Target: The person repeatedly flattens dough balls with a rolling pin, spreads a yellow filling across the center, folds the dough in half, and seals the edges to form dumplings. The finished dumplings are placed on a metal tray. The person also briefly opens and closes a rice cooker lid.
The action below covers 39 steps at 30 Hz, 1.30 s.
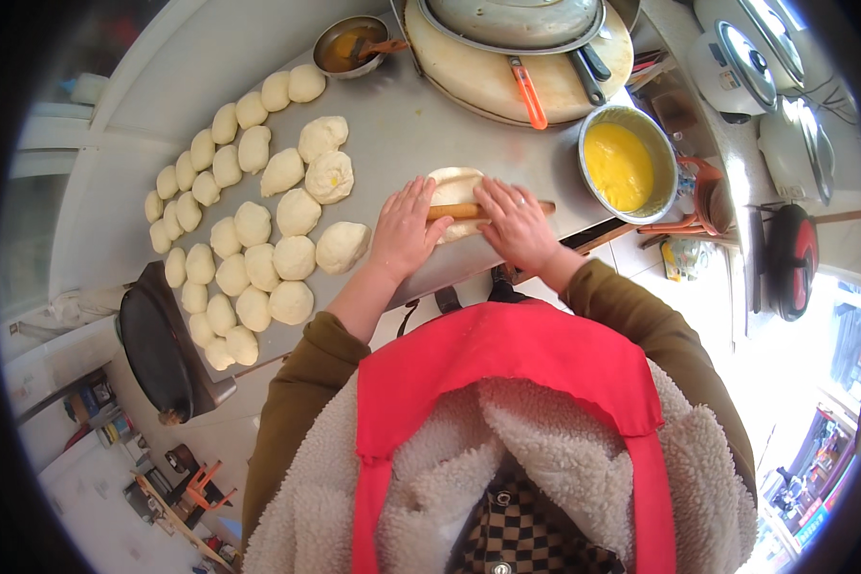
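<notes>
My left hand lies flat over the left end of a wooden rolling pin. Over the pin's right part rests my right hand, with a ring on one finger and the pin's tip poking out beyond it. Beneath the pin is a flattened oval of dough, partly hidden by the pin and both hands. A larger dough piece sits just left of my left hand. Several rows of pale dough balls cover the left side of the metal worktop.
Right of my hands, a metal bowl holds a yellow mixture. Behind are a small bowl with a brush, a round board, an orange-handled tool and a lidded pan. A black griddle stands left.
</notes>
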Available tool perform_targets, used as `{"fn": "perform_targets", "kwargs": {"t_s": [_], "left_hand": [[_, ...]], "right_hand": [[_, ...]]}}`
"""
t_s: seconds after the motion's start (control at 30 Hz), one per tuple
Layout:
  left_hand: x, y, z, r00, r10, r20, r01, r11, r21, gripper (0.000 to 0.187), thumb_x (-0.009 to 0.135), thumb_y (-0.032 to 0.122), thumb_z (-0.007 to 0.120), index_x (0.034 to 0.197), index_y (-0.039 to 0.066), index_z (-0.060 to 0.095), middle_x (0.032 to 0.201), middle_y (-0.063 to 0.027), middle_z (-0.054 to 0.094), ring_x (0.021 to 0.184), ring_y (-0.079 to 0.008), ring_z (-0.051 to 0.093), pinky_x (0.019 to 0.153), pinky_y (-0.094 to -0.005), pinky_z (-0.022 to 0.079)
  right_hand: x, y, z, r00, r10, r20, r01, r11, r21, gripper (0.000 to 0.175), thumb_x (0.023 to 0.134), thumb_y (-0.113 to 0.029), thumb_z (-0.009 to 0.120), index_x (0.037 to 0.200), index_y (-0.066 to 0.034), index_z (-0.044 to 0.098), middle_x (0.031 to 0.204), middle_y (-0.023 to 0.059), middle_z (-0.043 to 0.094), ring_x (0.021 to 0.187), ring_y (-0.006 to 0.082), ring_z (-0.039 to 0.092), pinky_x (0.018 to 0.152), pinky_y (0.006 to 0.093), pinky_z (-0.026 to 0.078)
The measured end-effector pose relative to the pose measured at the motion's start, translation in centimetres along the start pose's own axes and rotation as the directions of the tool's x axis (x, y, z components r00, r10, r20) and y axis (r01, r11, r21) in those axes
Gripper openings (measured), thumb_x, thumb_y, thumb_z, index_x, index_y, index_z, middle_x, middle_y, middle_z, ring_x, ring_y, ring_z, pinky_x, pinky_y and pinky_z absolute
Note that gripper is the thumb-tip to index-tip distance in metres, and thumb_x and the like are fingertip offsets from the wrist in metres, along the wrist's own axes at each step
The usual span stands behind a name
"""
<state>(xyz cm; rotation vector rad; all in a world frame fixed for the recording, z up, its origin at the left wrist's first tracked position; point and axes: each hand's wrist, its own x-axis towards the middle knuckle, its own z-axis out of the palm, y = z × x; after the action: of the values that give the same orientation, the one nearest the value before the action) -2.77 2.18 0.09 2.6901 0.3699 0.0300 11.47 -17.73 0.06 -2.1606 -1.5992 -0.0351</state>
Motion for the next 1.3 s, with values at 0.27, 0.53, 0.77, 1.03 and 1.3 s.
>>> {"fn": "perform_targets", "kwargs": {"t_s": [0.27, 0.53, 0.77, 1.03, 1.3], "left_hand": [[7.5, 2.1, -2.1, 0.911, -0.178, 0.373, 0.21, 0.977, -0.048, 0.059, 0.088, 0.033, 0.074, 0.134, -0.001, 0.057, 0.129, -0.019, 0.063, 0.117, -0.035, 0.061, 0.097, -0.0438, 0.05], [3.0, 5.0, -5.5, 0.851, -0.187, 0.49, 0.497, -0.011, -0.868, 0.042, 0.089, 0.024, 0.075, 0.12, -0.002, 0.061, 0.11, -0.01, 0.067, 0.096, -0.0206, 0.067, 0.079, -0.0311, 0.055], [-1.0, 2.2, -0.5, 0.909, -0.416, -0.003, 0.393, 0.86, -0.326, 0.046, 0.091, 0.029, 0.072, 0.119, -0.004, 0.057, 0.118, -0.0193, 0.063, 0.104, -0.0327, 0.063, 0.09, -0.0409, 0.052], [-0.5, 0.2, 2.3, 0.941, 0.022, -0.338, 0.023, 0.991, 0.129, 0.053, 0.092, 0.029, 0.066, 0.138, 0.003, 0.056, 0.138, -0.0226, 0.057, 0.129, -0.0414, 0.051, 0.108, -0.0499, 0.04], [12.2, -3.5, -1.1, 0.981, -0.156, -0.113, 0.16, 0.987, 0.022, 0.042, 0.095, 0.035, 0.063, 0.124, 0.006, 0.068, 0.134, -0.0191, 0.059, 0.129, -0.0381, 0.051, 0.111, -0.0479, 0.038]], "right_hand": [[-4.2, -1.9, -2.3, 0.988, 0.09, 0.129, -0.107, 0.985, 0.132, 0.051, 0.083, 0.001, 0.058, 0.132, -0.0098, 0.061, 0.112, 0.0111, 0.063, 0.103, 0.0326, 0.06, 0.092, 0.042, 0.05], [-5.0, -2.4, -4.6, 0.979, -0.084, 0.188, 0.027, 0.956, 0.291, 0.041, 0.084, -0.002, 0.057, 0.122, -0.0101, 0.066, 0.107, 0.0076, 0.066, 0.101, 0.0305, 0.062, 0.09, 0.0415, 0.052], [-2.7, -1.3, -4.3, 0.982, -0.055, 0.178, 0.027, 0.987, 0.158, 0.04, 0.084, -0.004, 0.066, 0.124, -0.0091, 0.064, 0.113, 0.0062, 0.067, 0.102, 0.0286, 0.064, 0.095, 0.0411, 0.049], [0.1, -0.3, -0.7, 0.995, 0.076, -0.06, -0.084, 0.986, -0.146, 0.042, 0.095, -0.025, 0.063, 0.131, -0.0052, 0.059, 0.128, 0.0111, 0.065, 0.119, 0.0275, 0.059, 0.107, 0.0449, 0.041], [9.0, 6.9, 1.0, 0.994, 0.106, 0.02, -0.105, 0.992, -0.074, 0.027, 0.097, -0.028, 0.063, 0.117, -0.0093, 0.061, 0.093, 0.0083, 0.068, 0.084, 0.0306, 0.068, 0.073, 0.0418, 0.055]]}}
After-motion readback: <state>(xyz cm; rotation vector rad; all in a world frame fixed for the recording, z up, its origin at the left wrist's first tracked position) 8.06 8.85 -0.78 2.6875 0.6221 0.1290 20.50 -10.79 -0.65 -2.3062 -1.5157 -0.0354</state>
